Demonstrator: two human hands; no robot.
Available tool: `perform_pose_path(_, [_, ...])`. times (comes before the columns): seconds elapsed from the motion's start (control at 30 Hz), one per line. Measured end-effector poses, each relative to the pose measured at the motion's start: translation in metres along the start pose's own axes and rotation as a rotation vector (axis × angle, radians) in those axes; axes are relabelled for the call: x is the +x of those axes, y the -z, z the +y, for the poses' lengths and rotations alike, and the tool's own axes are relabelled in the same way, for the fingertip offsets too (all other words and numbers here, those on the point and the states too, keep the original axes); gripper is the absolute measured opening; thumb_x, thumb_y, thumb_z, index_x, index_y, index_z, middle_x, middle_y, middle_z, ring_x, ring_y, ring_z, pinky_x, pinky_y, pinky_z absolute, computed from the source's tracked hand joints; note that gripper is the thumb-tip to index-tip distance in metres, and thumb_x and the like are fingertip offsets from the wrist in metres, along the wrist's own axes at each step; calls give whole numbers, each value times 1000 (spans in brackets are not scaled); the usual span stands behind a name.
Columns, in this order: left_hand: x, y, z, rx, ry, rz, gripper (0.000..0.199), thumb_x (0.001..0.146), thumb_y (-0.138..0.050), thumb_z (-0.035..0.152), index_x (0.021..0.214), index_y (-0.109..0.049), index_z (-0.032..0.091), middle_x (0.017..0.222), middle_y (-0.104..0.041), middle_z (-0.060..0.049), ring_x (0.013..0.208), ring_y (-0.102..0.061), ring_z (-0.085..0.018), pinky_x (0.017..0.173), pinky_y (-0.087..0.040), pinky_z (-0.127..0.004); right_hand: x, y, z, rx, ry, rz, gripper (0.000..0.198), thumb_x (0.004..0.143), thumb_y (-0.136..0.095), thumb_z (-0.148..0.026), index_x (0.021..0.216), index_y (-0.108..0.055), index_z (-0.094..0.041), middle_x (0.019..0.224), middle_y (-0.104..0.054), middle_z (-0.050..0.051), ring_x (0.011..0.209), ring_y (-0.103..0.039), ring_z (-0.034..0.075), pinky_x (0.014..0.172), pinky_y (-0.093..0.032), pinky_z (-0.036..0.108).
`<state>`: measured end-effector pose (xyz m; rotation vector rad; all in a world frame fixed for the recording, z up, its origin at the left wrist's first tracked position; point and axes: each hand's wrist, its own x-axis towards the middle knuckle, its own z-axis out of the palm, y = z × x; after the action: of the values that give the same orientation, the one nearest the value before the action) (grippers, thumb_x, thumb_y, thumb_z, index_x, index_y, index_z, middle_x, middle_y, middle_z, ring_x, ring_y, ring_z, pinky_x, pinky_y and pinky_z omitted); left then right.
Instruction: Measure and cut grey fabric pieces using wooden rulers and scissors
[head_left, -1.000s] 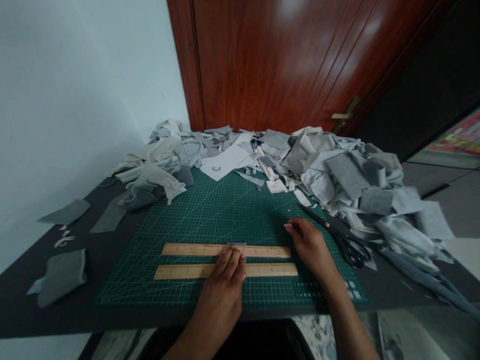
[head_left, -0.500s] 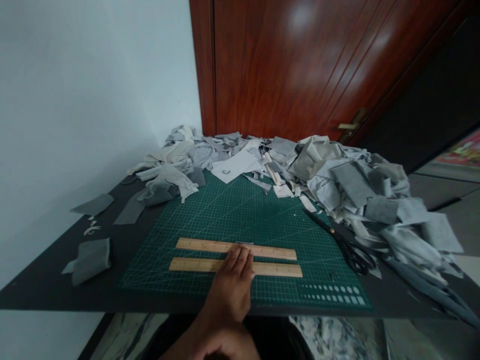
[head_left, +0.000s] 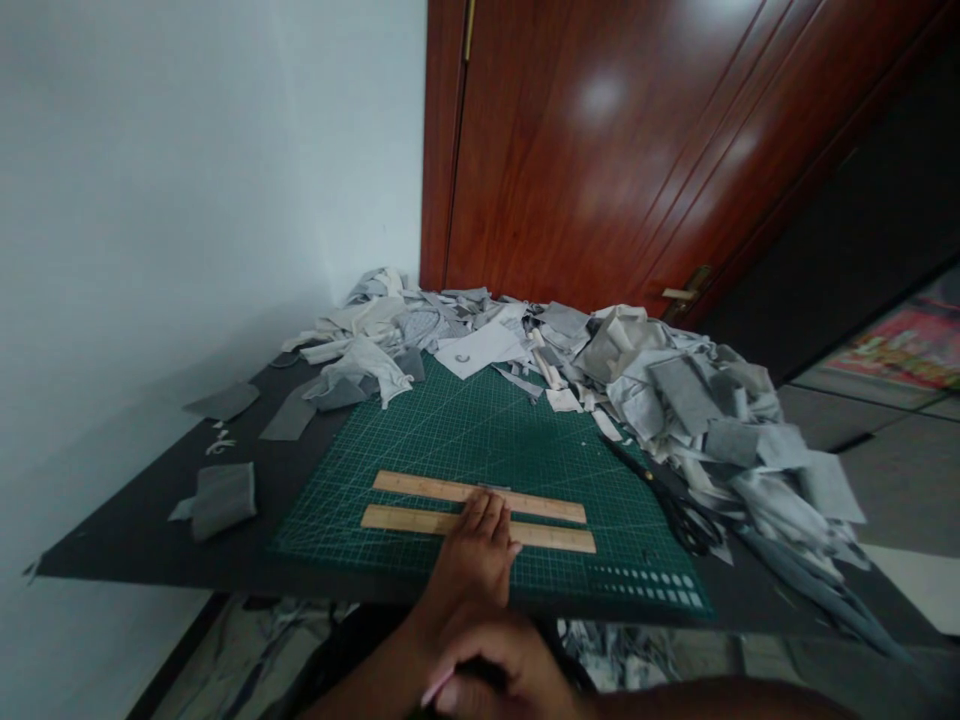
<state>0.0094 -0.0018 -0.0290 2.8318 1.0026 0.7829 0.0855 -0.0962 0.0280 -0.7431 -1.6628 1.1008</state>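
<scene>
Head view shows left fingers (head_left: 484,515) outstretched across two rulers (head_left: 420,519), right fingers (head_left: 506,640) curled, any grip unclear

The left hand (head_left: 480,555) hides parts of both rulers (head_left: 420,487); the right hand (head_left: 517,655) is blurred.

Cutting mat (head_left: 487,435): green, pale grid, white dots. Wooden rulers (head_left: 427,489): light tan. Scissors (head_left: 664,492): black. Door (head_left: 570,150): reddish brown. Fabric scraps (head_left: 684,392): grey, off-white.
</scene>
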Motion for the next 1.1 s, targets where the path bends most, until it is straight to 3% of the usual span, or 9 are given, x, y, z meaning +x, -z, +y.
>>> perform_pose_path(0.07, [0, 0, 1, -4, -5, 37, 38, 100, -47, 22, 131, -64, 9, 136, -67, -16, 132, -59, -33, 110, -52, -46, 19, 28, -7, -187, -60, 106, 13, 97, -66, -28, 105, -76, -28, 93, -79, 2, 88, -74, 19, 85, -59, 34])
perform_pose_path(0.13, [1, 5, 5, -39, 12, 44, 40, 98, -43, 15, 132, -64, 10, 133, -68, -15, 129, -61, -31, 109, -53, -45, 43, 59, -9, -392, -47, 60, 12, 97, -64, -25, 101, -76, -25, 100, -78, 5, 97, -72, 21, 92, -56, 36])
perform_pose_path(0.23, [4, 17, 11, -50, 28, 21, 38, 96, -48, 16, 129, -65, 5, 135, -66, -20, 133, -58, -34, 112, -49, -49, 77, 101, 2, -655, -136, 93, 11, 95, -65, -16, 97, -74, -22, 95, -77, 4, 90, -72, 19, 85, -56, 32])
perform_pose_path(0.33, [7, 24, 15, -41, 60, 23, 40, 97, -52, 22, 132, -63, 4, 142, -61, -22, 139, -52, -35, 115, -44, -52, 97, 124, 18, -833, -154, -73, 11, 95, -64, -13, 95, -74, -19, 92, -78, 4, 86, -72, 18, 78, -54, 28])
perform_pose_path(0.6, [5, 20, 13, -59, 69, 18, 47, 97, -54, 31, 134, -60, 3, 144, -59, -23, 141, -49, -36, 117, -41, -51, 95, 126, 27, -981, -105, -244, 18, 98, -60, -12, 96, -76, -18, 96, -80, 8, 91, -74, 21, 86, -49, 31])
perform_pose_path(0.87, [5, 21, 14, -94, 105, -49, 58, 94, -59, 40, 139, -57, 3, 151, -52, -24, 146, -42, -38, 121, -37, -51, 99, 128, 32, -1039, -94, -289, 26, 98, -56, -9, 76, -69, -17, 78, -74, 5, 72, -67, 17, 70, -44, 26])
perform_pose_path(1.1, [6, 23, 14, -94, 106, -95, 60, 93, -62, 39, 139, -58, 1, 150, -52, -24, 145, -43, -40, 120, -38, -52, 101, 132, 35, -1001, -68, -335, 23, 97, -57, -10, 80, -70, -18, 80, -73, 3, 73, -65, 16, 69, -44, 25])
